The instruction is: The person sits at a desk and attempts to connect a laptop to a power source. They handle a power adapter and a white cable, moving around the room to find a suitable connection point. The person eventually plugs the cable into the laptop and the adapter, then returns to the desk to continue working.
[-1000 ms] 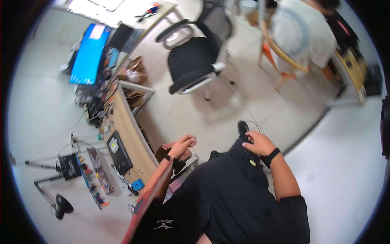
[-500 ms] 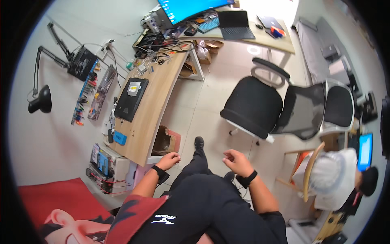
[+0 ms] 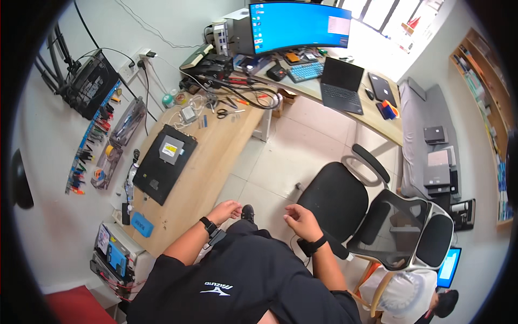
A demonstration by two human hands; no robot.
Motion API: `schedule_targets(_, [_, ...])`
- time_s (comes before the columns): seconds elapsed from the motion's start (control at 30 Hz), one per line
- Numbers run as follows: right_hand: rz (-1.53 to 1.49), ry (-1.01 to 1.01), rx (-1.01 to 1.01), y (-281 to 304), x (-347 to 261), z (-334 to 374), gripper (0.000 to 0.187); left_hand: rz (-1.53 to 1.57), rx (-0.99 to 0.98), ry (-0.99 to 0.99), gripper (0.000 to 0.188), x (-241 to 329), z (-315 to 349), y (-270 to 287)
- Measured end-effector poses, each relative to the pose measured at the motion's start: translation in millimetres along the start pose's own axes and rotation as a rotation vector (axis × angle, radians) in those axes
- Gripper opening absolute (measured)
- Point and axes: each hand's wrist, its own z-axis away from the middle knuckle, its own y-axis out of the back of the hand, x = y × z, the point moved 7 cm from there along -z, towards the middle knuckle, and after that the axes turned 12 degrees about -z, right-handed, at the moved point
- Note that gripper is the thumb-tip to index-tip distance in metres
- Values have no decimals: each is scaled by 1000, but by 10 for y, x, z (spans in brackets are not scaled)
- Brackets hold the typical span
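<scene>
Now nearer one chair (image 3: 335, 195), my right hand (image 3: 304, 222) and left hand (image 3: 225, 212) hang half-open, empty. One flat black laptop (image 3: 162, 171) lies leftward.

flat black rectangular device (image 3: 162, 175) on pale wooden workbench (image 3: 210, 154), left of bare left hand (image 3: 225, 211); small blue rectangular box (image 3: 142, 224) nearer on same workbench. black mesh-backed swivel chair (image 3: 334, 194) right of bare right hand (image 3: 303, 221). farther off, open black laptop (image 3: 342, 75) on pale wooden desk (image 3: 377, 121), wide curved monitor (image 3: 297, 27) beyond, leftward.
</scene>
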Motion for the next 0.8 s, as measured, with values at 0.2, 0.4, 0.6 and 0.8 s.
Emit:
schedule_targets(0.2, [116, -53, -97, -136, -456, -905, 36, 23, 45, 83, 31, 381, -270, 718])
schedule_targets(0.4, [14, -53, -133, -16, -693, -1670, 31, 274, 58, 13, 37, 807, -572, 1092])
schedule_targets(0.6, [-100, 12, -91, 419, -860, -2455, 28, 443, 136, -92, 37, 1483, -868, 1513])
schedule_targets(0.8, [-325, -68, -70, 1113, -671, -3233, 27, 579, 240, -242, 38, 2176, -1461, 1859])
